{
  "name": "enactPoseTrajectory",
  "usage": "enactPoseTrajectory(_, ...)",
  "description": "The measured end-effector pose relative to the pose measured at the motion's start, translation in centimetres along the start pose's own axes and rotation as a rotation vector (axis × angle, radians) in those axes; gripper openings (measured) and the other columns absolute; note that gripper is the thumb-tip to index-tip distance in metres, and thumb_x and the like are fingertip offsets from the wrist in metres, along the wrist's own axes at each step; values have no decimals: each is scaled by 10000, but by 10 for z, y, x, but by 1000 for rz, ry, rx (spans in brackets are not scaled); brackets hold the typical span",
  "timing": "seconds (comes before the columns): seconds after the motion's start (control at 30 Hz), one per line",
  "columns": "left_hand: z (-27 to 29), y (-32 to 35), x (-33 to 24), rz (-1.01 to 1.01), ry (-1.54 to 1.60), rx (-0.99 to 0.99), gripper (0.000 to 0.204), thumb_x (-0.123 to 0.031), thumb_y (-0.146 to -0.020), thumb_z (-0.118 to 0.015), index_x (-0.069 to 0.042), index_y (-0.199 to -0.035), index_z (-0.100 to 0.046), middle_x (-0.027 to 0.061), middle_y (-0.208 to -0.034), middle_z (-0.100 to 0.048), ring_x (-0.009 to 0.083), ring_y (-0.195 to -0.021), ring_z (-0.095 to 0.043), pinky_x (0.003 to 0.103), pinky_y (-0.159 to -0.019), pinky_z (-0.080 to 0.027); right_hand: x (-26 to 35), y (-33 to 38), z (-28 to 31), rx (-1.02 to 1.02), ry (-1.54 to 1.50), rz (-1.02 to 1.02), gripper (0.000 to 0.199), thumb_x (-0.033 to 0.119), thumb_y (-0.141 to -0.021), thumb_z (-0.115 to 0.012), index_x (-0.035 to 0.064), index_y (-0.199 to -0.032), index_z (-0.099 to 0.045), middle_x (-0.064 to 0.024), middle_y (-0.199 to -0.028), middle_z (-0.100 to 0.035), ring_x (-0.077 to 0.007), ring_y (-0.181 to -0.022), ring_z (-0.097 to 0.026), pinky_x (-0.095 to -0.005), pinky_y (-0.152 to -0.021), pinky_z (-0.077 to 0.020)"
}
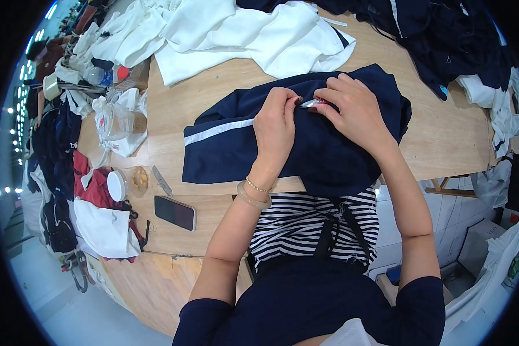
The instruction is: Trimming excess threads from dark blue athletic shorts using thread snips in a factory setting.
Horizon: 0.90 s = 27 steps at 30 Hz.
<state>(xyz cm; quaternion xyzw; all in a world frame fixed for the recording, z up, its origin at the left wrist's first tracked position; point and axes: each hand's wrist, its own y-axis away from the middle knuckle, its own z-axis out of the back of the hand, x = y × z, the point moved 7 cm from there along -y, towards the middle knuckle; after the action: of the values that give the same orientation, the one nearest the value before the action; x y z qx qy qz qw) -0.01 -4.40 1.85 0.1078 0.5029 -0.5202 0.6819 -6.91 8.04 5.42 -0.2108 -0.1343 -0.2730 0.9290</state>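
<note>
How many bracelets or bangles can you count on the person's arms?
2: a thin beaded bracelet around the wrist of the left hand, and a thicker pale bangle beside it, toward the elbow. None shows by the right hand.

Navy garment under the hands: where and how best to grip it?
Probably pinch the navy garment by its left edge, coming from the left: that edge lies fairly flat and uncovered, while the left hand and right hand occupy its upper middle.
</note>
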Motion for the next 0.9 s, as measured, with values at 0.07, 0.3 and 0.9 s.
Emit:
enactPoseTrajectory(0.07, 1, -1, -3, -26, -9, 1, 43, -59, -895, -571, -25, -867, -570, 104, -810, -594, 288, -678, -611, 340, -572, -474, 3, -2, 0, 5, -5, 14, 199, 229, -807, -672, 45, -878, -697, -32, -799, -586, -182, -793, -546, -305, -695, -424)
enactPoseTrajectory(0.3, 1, -1, -4, -45, -27, 19, 39, -57, -889, -573, -26, -865, -569, 100, -808, -577, 293, -676, -602, 344, -570, -470, 7, -3, -3, 29, -8, 22, 173, 217, -809, -668, 51, -850, -688, -29, -789, -580, -184, -804, -546, -310, -704, -422)
enactPoseTrajectory(0.9, 193, 41, 98, 360, -497, -272, 264, -206, -967, -506, 21, -859, -586, 130, -787, -626, 206, -702, -560, 347, -668, -442, -126, 131, 61, -386, -507, -646, 181, 120, -880, -637, -10, -821, -525, 15, -728, -512, -58, -670, -434, -205, -583, -350)
